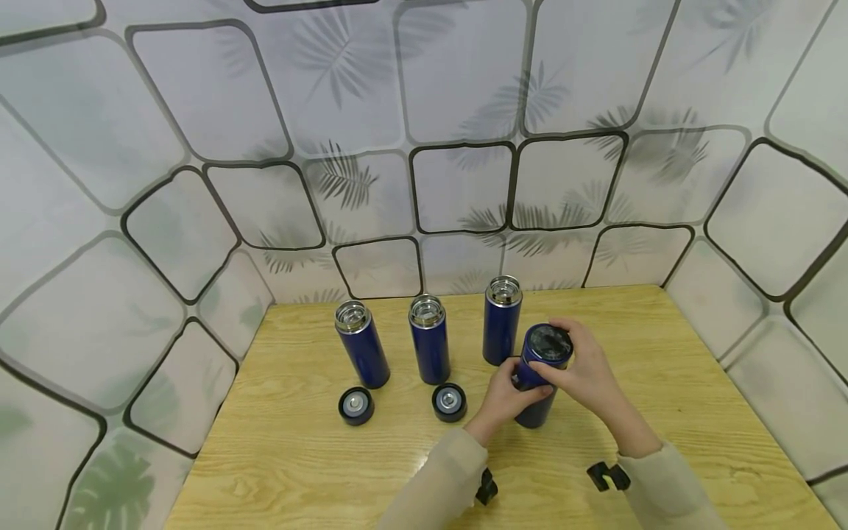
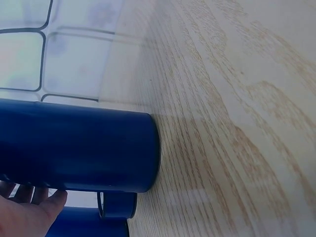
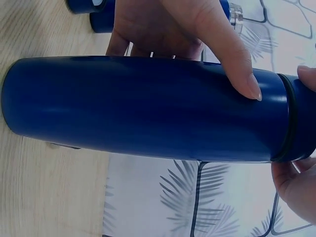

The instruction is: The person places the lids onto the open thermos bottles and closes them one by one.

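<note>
A dark blue thermos bottle [image 1: 534,414] stands upright on the table with its black-topped lid [image 1: 551,343] on. My left hand [image 1: 505,399] grips the bottle's body, thumb across its near side, as the right wrist view also shows. Around the lid curl the fingers of my right hand [image 1: 589,372]. A dark seam between lid and body is seen in the right wrist view, where the bottle [image 3: 148,108] spans the picture. Just behind it is another blue thermos [image 1: 501,324], uncapped, its steel rim showing.
Two more uncapped blue thermoses, a left one [image 1: 364,350] and a middle one [image 1: 430,346], stand farther left. In front of them lie a left lid [image 1: 355,405] and a right lid [image 1: 449,402], undersides up. Patterned walls enclose the wooden table [image 1: 285,471] at the back and sides.
</note>
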The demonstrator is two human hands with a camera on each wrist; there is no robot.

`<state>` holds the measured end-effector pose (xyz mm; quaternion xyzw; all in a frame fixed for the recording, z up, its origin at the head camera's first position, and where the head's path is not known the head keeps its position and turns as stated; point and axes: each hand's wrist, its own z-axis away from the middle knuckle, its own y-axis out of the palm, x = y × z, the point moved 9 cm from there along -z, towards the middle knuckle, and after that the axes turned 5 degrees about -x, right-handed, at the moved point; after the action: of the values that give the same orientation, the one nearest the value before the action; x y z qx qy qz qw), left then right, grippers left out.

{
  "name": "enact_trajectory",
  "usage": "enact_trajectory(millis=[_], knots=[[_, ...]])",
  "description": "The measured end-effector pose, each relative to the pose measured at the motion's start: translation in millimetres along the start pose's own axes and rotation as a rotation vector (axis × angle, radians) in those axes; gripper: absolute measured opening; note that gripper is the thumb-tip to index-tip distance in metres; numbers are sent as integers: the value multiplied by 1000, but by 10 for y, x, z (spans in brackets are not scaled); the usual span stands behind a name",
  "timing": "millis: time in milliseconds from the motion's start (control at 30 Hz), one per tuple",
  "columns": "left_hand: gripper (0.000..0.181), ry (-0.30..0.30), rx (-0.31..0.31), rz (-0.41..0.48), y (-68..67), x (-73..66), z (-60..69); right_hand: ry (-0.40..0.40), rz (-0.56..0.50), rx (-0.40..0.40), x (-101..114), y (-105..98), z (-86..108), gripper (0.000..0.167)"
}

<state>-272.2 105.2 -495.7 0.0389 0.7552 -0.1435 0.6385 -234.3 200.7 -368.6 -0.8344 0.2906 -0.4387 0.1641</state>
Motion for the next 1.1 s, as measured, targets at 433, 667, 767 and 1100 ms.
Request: enact_trajectory(millis=[433, 667, 767, 1100], knots=[[48, 23, -6, -28, -11, -43, -2, 55, -386, 134, -205, 71, 52, 72], [48, 50, 10, -25, -9, -58, 10, 116, -500, 181, -306, 124, 79, 70], [48, 105, 14, -21, -12, -88, 16, 132, -510, 165, -322, 125, 84, 68], [45, 43, 14, -30, -20, -120, 22, 248, -370, 28, -362, 120, 125, 70]])
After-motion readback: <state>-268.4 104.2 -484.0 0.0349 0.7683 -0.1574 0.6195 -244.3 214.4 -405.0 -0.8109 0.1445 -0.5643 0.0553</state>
